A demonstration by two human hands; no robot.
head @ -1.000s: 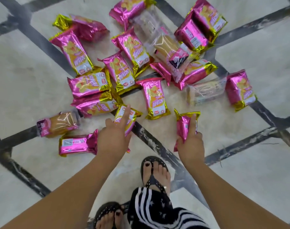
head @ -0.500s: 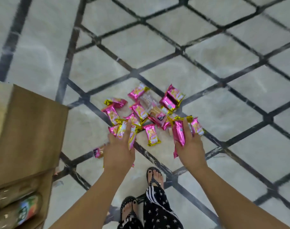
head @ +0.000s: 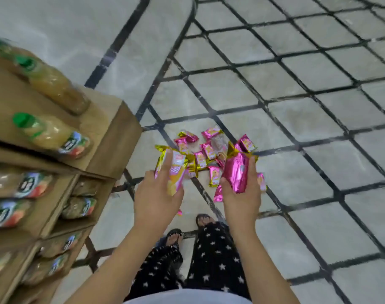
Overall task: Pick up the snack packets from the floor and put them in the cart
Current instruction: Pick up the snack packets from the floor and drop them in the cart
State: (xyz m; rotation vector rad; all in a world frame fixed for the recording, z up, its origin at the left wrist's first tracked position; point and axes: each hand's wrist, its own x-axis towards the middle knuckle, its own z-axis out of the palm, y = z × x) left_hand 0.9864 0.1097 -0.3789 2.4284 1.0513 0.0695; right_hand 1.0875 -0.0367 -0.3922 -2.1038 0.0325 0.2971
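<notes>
My left hand holds a pink and gold snack packet, fingers laid over its front and thumb under it. My right hand grips another pink packet, shiny back side up. Both hands are raised well above the floor. Below and beyond them several pink and gold packets lie in a loose heap on the floor. No cart is visible in the head view.
A brown cardboard shelf unit stands at the left, stacked with plastic juice bottles. The floor is pale marble with dark diagonal grid lines. My feet in sandals stand just below the heap.
I have risen from the floor with one packet in each hand. The heap now looks smaller and farther away. The view swung left, showing more of the shelf with bottles.
</notes>
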